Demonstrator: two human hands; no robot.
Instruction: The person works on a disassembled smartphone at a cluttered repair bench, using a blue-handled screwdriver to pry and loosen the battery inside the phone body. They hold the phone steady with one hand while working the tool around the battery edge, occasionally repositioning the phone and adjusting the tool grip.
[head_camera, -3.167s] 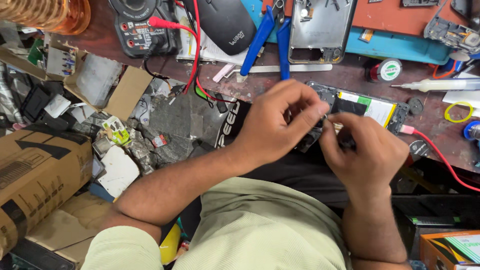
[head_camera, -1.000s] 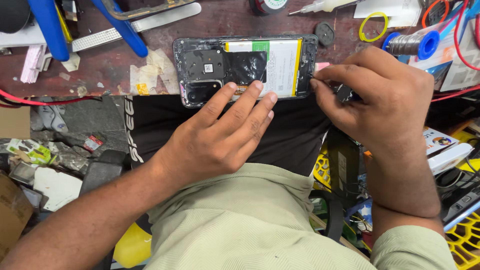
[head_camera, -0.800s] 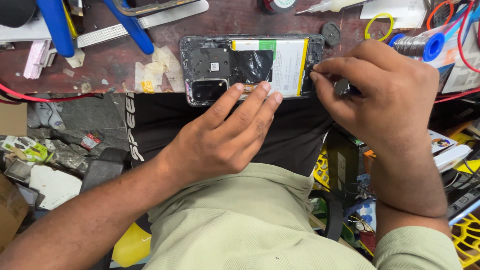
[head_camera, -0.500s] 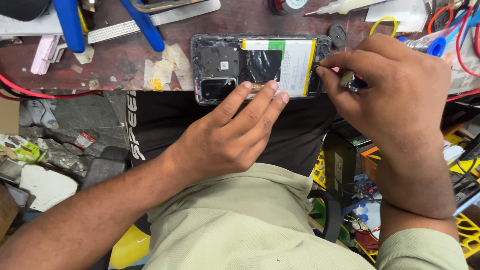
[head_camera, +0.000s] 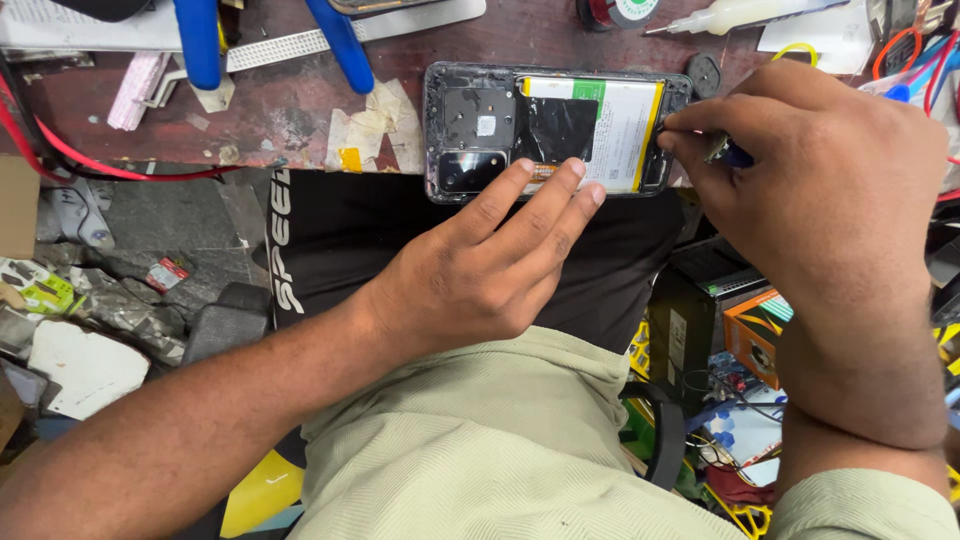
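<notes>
An opened smartphone (head_camera: 500, 125) lies back-up at the bench's near edge, its white battery (head_camera: 625, 130) and camera module exposed. My left hand (head_camera: 490, 265) rests flat beside it, fingertips pressing on the phone's lower edge. My right hand (head_camera: 810, 190) is closed around a small dark-handled tool (head_camera: 725, 152), whose tip touches the phone's right end.
The brown bench (head_camera: 290, 120) carries blue-handled pliers (head_camera: 340, 40), a metal ruler, tape scraps, a red wire (head_camera: 60, 150), a glue bottle (head_camera: 740, 12) and a solder spool. Scrap, cartons and small boxes litter the floor on both sides of my lap.
The view has shifted, so the phone sits lower and more to the left in frame. My left fingers stay on the phone's edge; my right hand keeps the tool at its right end.
</notes>
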